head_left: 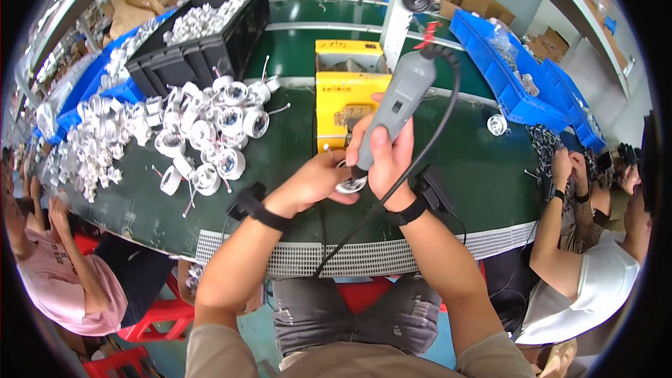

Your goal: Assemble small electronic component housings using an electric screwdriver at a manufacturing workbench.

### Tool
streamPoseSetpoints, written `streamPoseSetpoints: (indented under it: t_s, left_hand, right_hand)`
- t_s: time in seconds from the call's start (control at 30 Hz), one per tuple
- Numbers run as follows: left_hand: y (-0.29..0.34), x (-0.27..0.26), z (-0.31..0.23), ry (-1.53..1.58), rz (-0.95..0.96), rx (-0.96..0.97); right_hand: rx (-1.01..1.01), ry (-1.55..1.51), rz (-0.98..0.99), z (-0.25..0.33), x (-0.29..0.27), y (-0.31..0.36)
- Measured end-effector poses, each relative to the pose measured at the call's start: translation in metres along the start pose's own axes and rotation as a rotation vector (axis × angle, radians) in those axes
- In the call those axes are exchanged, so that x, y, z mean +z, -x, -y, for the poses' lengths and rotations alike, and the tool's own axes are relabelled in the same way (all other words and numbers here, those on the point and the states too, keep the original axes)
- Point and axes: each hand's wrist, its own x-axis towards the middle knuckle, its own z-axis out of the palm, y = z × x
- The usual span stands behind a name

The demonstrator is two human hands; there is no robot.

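1. One round white part (352, 185) sat in the left hand (313, 182), fingers clamped on it, near the yellow box (330, 115).
2. The right hand's (389, 161) fingers wrapped a grey tool (404, 91), tip at the part — seemingly mid-work.
3. Many similar parts (231, 120) lay leftward on the surface (290, 147) — finished or waiting, unclear.

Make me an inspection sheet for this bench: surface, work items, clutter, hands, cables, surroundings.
Surface: green tabletop, pale perforated strip along its near edge.
Work items: grey tool, its tip at a white part; contact unclear.
Clutter: loose pieces heaped at left, black crate behind, yellow box ahead.
Hands: left hand holds the part; right hand grips the tool.
Cables: black cable from the tool toward the near edge.
Surroundings: person in pink at left, person in white at right.
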Motion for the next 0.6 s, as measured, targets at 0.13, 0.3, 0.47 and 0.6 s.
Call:
streamPoseSetpoints:
  t_s: [0.13,0.3,0.47,0.6]
  left_hand:
    - [0.028,-0.048,-0.03,-0.486,-0.156,-0.053]
    - [0.056,-0.129,-0.024,-1.107,-1.372,0.593]
    - [0.045,-0.103,-0.036,-0.967,-1.386,0.537]
    - [0.055,-0.07,-0.038,-0.751,-0.348,0.231]
  right_hand:
    - [-0.023,0.147,0.038,0.005,-0.037,-0.002]
    - [0.003,0.846,-0.395,-0.006,-0.143,-0.027]
    - [-0.098,1.775,-0.662,0.006,-0.294,-0.035]
    - [0.456,1.817,-0.543,0.002,-0.346,-0.031]
